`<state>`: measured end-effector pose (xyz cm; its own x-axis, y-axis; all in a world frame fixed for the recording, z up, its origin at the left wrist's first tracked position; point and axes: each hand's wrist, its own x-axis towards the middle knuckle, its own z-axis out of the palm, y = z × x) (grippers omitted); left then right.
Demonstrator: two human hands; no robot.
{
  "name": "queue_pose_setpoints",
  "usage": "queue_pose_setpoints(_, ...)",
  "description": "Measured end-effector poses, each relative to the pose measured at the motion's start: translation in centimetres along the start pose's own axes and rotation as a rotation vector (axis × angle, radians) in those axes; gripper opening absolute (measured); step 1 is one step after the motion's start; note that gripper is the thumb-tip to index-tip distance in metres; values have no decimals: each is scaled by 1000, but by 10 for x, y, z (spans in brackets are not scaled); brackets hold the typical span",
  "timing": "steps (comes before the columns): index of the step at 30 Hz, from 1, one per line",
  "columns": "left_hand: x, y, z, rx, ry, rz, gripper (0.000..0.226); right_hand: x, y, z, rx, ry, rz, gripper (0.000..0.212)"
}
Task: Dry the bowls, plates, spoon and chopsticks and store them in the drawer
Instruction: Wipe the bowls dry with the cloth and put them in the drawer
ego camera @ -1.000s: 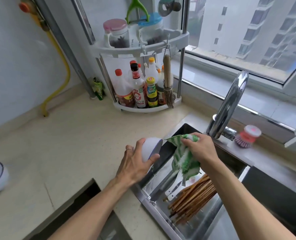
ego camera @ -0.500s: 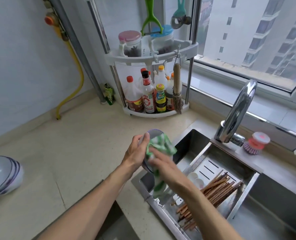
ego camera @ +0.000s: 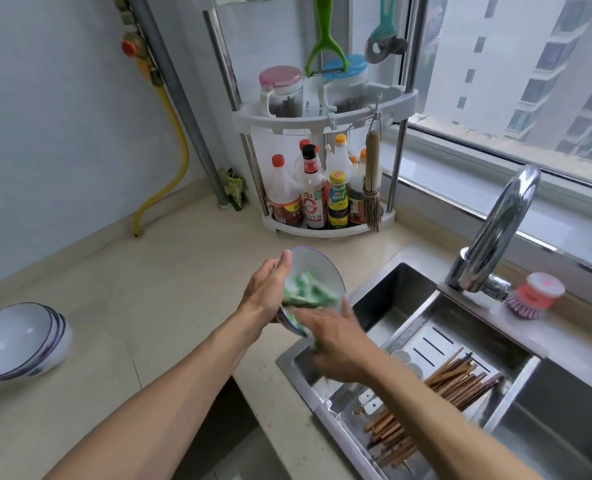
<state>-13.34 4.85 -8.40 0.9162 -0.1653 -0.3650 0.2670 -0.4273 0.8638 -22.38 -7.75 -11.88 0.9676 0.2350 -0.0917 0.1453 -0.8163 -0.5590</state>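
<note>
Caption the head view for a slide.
Left hand holds a white blue-rimmed bowl while right hand wipes it with a green-and-white cloth.

both bare forearms reach forward from the lower edge of the view and meet near the centre. the left hand [ego camera: 266, 293] is raised with its back to the camera, thumb up along the rim of a white bowl [ego camera: 317, 271] and fingers curled round behind it, so the bowl is tilted with its opening toward the person. the right hand [ego camera: 339, 342] comes in from the lower right, palm down, wrist slightly bent, its grip closed on a green-and-white cloth [ego camera: 305, 292] pressed into the bowl's inside. the right hand is blurred and its fingertips are hidden. the two hands sit just beside each other.
</note>
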Motion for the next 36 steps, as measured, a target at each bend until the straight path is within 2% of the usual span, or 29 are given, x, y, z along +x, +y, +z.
queue_pose_setpoints(1, 0, 2, 0, 12, -23, -9, 61, 1, 9, -2, -211, 5, 7, 81)
queue_pose_setpoints(2, 0, 3, 2, 29, -19, -7, 64, 4, 16, -2, -319, 11, 31, 75)
queue_pose_setpoints(3, 1, 4, 6, 40, 11, 14, 65, 6, 15, -4, -319, 24, 50, 71)
queue_pose_setpoints(4, 2, 5, 10, 47, 62, 35, 63, 8, 9, -4, -229, 25, 49, 71)
queue_pose_setpoints(6, 6, 7, 13, 52, 159, 58, 54, 7, -10, -6, 173, 18, 27, 82)
queue_pose_setpoints(7, 8, 7, 11, 52, 155, 50, 52, 5, -15, -5, 295, 13, 12, 87)
queue_pose_setpoints(9, 12, 9, 2, 80, 26, -14, 53, -1, -8, -6, 171, 15, -44, 87)
queue_pose_setpoints(11, 13, 16, -9, 133, -127, -113, 56, -3, 16, -5, -148, 51, -127, 76)
queue_pose_setpoints(13, 15, 22, -16, 60, -225, -205, 58, 0, 33, -6, -386, 179, -218, 57)
queue_pose_setpoints(15, 13, 26, -18, -83, -208, -259, 58, 6, 34, -4, -458, 284, -251, 34)
queue_pose_setpoints(17, 7, 23, -11, -273, -108, -229, 47, 15, 23, -6, -381, 422, -234, 23)
queue_pose_setpoints(20, -7, 8, 15, -386, 36, -25, 62, 27, -10, -8, -163, 591, -65, 28)
queue_pose_setpoints(21, -11, 8, 20, -412, 99, 20, 61, 29, -19, -7, -72, 578, -33, 28)
queue_pose_setpoints(23, -11, 8, 18, -422, 208, 77, 42, 26, -26, -3, 117, 458, -16, 34)
queue_pose_setpoints(24, -10, 9, 13, -388, 224, 106, 28, 22, -23, -2, 102, 370, -43, 40)
queue_pose_setpoints(26, -7, 9, 1, -245, 192, 167, 11, 16, -4, -7, -169, 250, -117, 50)
queue_pose_setpoints(28, -9, 8, -5, -144, 180, 184, 13, 15, 6, -13, -388, 148, -99, 58)
queue_pose_setpoints(29, -10, 7, -5, -124, 206, 181, 14, 16, 2, -16, -371, 110, -71, 66)
queue_pose_setpoints(31, -13, 9, -3, -144, 279, 177, 14, 22, -20, -16, -39, 44, -17, 84)
queue_pose_setpoints(32, -13, 8, -3, -172, 301, 173, 14, 23, -31, -15, 168, 24, -11, 89)
queue_pose_setpoints(33, -12, 5, -5, -187, 304, 170, 14, 20, -35, -13, 265, 3, -20, 92)
queue_pose_setpoints(34, -10, 3, -8, -174, 291, 173, 17, 18, -35, -13, 280, -9, -56, 93)
queue_pose_setpoints(36, -6, -1, -14, -121, 219, 156, 31, 16, -18, -12, 67, -10, -132, 94)
